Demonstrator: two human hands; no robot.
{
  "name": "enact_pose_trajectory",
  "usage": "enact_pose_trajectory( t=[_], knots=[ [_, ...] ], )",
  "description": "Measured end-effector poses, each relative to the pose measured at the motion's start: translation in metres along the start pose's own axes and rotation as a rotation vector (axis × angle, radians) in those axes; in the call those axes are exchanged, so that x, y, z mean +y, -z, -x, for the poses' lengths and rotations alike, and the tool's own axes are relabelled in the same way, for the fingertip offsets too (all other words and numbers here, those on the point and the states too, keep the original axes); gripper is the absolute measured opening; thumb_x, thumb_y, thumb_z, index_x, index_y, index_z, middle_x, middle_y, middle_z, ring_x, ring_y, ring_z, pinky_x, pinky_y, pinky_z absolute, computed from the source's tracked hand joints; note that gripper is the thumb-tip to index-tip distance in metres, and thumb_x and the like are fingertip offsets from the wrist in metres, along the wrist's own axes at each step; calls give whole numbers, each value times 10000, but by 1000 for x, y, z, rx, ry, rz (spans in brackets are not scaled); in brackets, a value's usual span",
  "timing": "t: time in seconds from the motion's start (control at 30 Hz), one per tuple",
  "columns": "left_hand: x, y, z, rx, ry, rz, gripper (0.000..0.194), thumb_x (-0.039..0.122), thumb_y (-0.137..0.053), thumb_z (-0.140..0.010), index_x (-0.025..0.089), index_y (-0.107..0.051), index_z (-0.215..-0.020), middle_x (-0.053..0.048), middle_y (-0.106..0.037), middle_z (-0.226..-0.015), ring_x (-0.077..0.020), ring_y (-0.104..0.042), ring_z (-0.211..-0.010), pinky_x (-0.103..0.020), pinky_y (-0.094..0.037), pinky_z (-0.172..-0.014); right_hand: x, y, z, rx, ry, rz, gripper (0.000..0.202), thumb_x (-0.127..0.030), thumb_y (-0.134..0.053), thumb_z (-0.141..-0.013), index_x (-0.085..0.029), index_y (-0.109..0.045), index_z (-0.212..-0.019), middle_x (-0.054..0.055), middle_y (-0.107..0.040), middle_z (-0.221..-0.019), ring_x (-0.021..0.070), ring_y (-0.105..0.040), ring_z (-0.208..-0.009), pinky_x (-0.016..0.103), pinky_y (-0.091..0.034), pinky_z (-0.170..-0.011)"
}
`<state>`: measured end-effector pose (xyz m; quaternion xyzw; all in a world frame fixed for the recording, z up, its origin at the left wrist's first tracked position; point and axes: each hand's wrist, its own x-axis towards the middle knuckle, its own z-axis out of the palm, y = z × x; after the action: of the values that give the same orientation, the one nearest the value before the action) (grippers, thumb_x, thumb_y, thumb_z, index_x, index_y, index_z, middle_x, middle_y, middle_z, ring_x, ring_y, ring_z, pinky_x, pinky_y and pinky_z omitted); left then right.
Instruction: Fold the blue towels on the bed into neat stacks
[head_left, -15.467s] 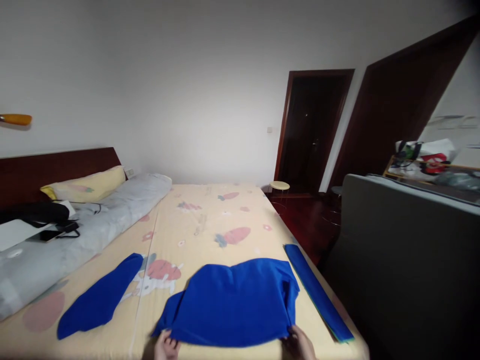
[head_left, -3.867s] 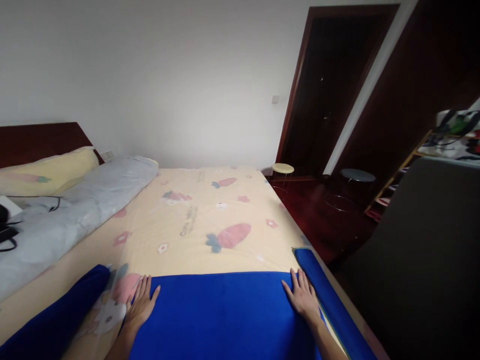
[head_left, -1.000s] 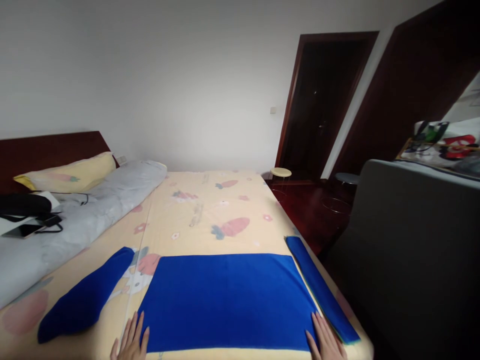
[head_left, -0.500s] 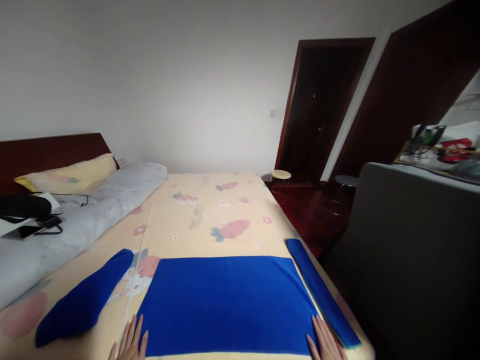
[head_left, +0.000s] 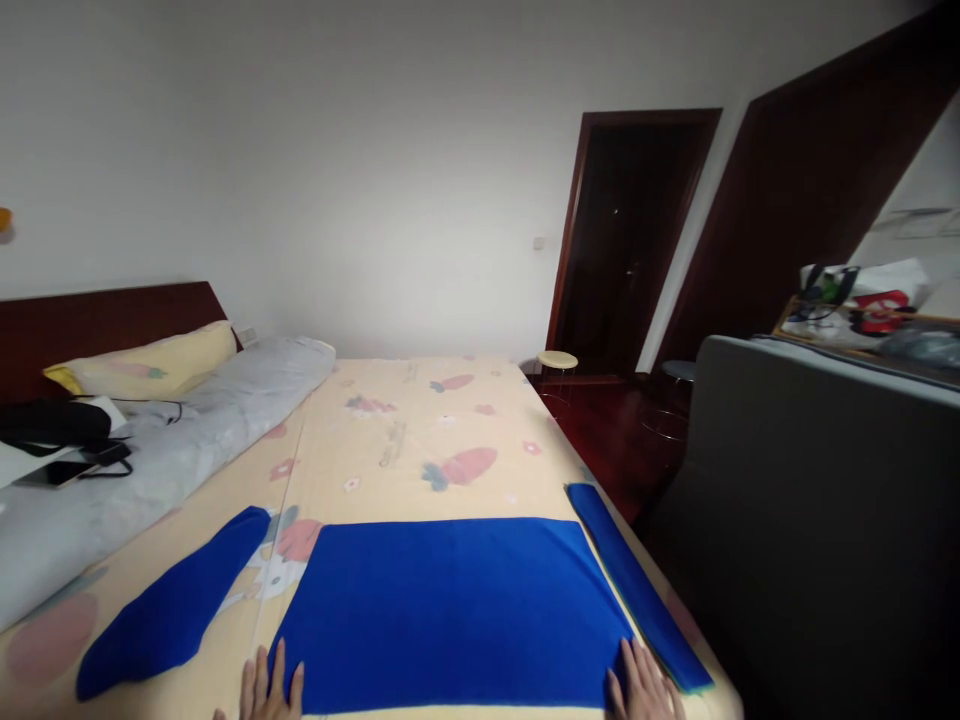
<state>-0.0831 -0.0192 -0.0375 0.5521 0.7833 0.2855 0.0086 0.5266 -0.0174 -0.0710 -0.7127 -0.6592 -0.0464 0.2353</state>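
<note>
Blue cloth [head_left: 450,615] lies flat on the patterned bed [head_left: 412,425], at the lower centre of the frame. The left hand [head_left: 274,690] rests at its lower-left edge and the right hand [head_left: 643,685] at its lower-right edge, fingers slightly spread and gripping nothing. Set one to each side, the hands probably steady the cloth without bunching it. At lower left, well apart, lies a loosely folded blue piece [head_left: 172,610]; at lower right, a narrow blue strip [head_left: 637,585] runs along the bed's edge, perhaps put there to give the cloth room.
</note>
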Motion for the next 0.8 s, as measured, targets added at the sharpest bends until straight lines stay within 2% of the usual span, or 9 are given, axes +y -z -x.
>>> enact_pose_trajectory(
  t=[0.1,0.2,0.27,0.37,0.43,0.47,0.53,0.6,0.8],
  knots=[
    [28,-1,1,-93,43,-135,673,517,-240,-823,407,-63,-1463,104,-148,-1583,-274,-64,-1465,-634,-209,-1079,-26,-8,-3,38,-22,-16,646,-494,-287,-901,-201,-296,-1476,129,-439,-1462,357,-370,-1361,583,-369,-1036],
    [74,-11,4,-146,36,-206,693,494,-309,-846,367,-27,-1466,63,-157,-1589,-261,-39,-1470,-621,-166,-1128,-77,-20,-9,-51,52,-82,584,-455,-330,-908,-234,-363,-1447,93,-410,-1480,325,-367,-1365,521,-411,-1035],
    [115,-26,11,-202,-53,-209,632,444,-267,-881,344,-53,-1467,26,-157,-1587,-273,-86,-1468,-640,-153,-1130,-124,-27,-15,-133,128,-138,543,-393,-359,-910,-247,-389,-1432,73,-373,-1495,302,-353,-1373,486,-409,-1053],
    [178,-53,27,-410,-342,-170,598,308,-230,-897,317,-43,-1465,18,-111,-1580,-265,-140,-1463,-622,-181,-1143,-198,-32,-26,-249,255,-249,549,-259,-360,-900,-280,-337,-1449,37,-311,-1511,264,-332,-1384,469,-369,-1092],
    [209,-69,38,-518,-434,-135,606,239,-221,-890,297,-18,-1458,26,-118,-1571,-228,-160,-1459,-550,-213,-1167,-233,-32,-31,-347,334,-323,557,-237,-363,-904,-322,-302,-1451,7,-326,-1498,250,-346,-1377,473,-354,-1106],
    [218,-75,43,-565,-453,-127,609,224,-225,-888,284,-10,-1454,22,-123,-1568,-219,-170,-1456,-518,-230,-1173,-244,-32,-32,-387,359,-346,554,-244,-367,-909,-341,-291,-1449,-8,-339,-1490,249,-355,-1373,478,-353,-1108],
    [224,-83,49,-619,-480,-130,604,214,-233,-891,266,2,-1445,15,-124,-1562,-222,-178,-1453,-493,-247,-1177,-253,-31,-32,-426,390,-356,564,-257,-389,-907,-363,-269,-1447,-30,-344,-1485,256,-363,-1368,492,-355,-1109],
    [219,-86,52,-606,-534,-143,605,189,-237,-890,275,14,-1434,19,-118,-1559,-236,-188,-1451,-509,-258,-1171,-250,-31,-30,-421,422,-335,609,-235,-420,-882,-368,-246,-1450,-37,-327,-1491,263,-364,-1367,499,-359,-1107],
    [201,-87,56,-362,-660,-219,620,184,-261,-905,325,54,-1421,47,-230,-1553,-217,-305,-1418,-486,-346,-1127,-241,-25,-23,-407,461,-276,625,-232,-387,-893,-329,-172,-1471,-2,-281,-1515,256,-316,-1392,494,-328,-1131]
  ],
)
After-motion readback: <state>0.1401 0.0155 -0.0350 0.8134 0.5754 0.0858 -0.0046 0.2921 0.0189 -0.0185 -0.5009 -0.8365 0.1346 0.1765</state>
